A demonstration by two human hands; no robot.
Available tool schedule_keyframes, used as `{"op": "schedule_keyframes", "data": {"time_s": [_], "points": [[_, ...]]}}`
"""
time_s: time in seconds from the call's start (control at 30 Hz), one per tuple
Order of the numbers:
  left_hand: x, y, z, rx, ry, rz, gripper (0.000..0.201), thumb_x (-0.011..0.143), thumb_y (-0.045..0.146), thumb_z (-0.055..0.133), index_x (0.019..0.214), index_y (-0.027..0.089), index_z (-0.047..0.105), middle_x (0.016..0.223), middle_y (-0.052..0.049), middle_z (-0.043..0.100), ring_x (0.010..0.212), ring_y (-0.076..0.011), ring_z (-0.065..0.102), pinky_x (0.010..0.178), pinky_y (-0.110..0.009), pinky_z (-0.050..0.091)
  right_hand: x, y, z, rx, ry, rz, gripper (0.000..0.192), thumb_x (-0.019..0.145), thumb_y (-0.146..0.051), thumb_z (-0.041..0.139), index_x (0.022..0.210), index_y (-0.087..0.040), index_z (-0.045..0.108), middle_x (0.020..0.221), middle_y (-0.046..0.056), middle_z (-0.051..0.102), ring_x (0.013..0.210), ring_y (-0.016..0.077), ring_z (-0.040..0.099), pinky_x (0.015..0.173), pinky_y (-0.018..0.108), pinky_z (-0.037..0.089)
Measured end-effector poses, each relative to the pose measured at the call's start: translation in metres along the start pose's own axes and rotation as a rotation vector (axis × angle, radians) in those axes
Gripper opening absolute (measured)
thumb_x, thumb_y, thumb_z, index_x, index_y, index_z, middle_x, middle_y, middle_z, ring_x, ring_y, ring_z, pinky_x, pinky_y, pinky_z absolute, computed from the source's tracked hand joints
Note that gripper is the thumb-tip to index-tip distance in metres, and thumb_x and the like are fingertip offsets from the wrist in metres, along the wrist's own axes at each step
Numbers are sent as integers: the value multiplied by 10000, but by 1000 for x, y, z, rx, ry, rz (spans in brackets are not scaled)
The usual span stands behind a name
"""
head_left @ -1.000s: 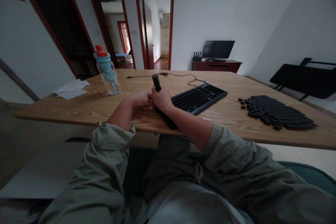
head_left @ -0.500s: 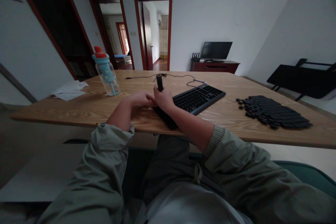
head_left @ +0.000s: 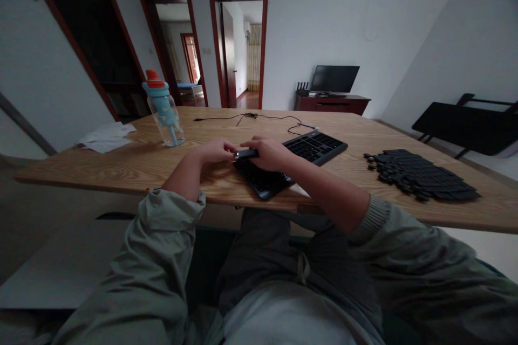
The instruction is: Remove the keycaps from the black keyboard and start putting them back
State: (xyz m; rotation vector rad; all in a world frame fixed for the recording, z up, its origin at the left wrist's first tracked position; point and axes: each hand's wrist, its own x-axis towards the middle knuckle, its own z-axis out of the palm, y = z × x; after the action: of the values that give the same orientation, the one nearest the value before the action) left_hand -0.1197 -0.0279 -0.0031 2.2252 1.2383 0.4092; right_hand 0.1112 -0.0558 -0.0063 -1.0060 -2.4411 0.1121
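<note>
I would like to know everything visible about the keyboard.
The keyboard is long, dark and plastic-looking, with a gridded face and greyish rim. It lies slantwise on the table, its near end by the front edge. A cable seems to join its far side. The right hand, gripping a dark tool, hides its middle; contact is unclear.

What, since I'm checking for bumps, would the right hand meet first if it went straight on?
Probably the left hand, just past the dark tool the right hand holds; whether they touch is unclear.
</note>
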Motion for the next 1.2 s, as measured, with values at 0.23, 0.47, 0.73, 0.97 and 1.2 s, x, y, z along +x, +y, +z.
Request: {"op": "schedule_keyframes", "data": {"time_s": [0.23, 0.47, 0.73, 0.97, 1.2], "points": [[0, 0, 0, 118, 117, -131, 340, 688, 510, 704, 810, 207, 799, 784, -45, 750, 802, -263, 647, 704, -329, 479, -8, -4, -7, -241, -265, -87, 364, 827, -151, 579, 1154, -177, 736, 1134, 124, 719, 1018, 232, 657, 864, 290, 459], [4, -8, -1, 160, 55, -101, 405, 743, 548, 634, 867, 195, 789, 862, -60, 759, 777, -234, 643, 694, -313, 470, -23, 14, -23, -222, -271, -78, 386, 813, -146, 592, 1167, -182, 740, 1145, 114, 716, 1003, 213, 661, 894, 277, 459], [5, -4, -1, 167, 74, -139, 437, 697, 556, 641, 880, 191, 795, 932, -74, 775, 834, -248, 664, 729, -304, 490, -44, 35, -42, -202, -252, 16, 323, 802, -158, 590, 1077, -181, 759, 1039, 97, 750, 904, 209, 676, 816, 283, 459], [4, -1, -1, 175, 87, -131, 471, 695, 583, 655, 912, 190, 798, 950, -69, 781, 853, -250, 664, 748, -302, 490, -84, 68, -88, -126, -218, 235, 257, 839, -246, 598, 1046, -215, 747, 875, 42, 734, 758, 160, 619, 709, 269, 420], [4, 1, -1, 176, 66, -124, 475, 713, 590, 658, 934, 192, 794, 958, -71, 783, 878, -255, 671, 781, -308, 491, -140, 123, -143, -186, -331, 539, 316, 837, -406, 623, 1032, -209, 774, 829, 57, 726, 688, 169, 590, 654, 291, 426]]}}
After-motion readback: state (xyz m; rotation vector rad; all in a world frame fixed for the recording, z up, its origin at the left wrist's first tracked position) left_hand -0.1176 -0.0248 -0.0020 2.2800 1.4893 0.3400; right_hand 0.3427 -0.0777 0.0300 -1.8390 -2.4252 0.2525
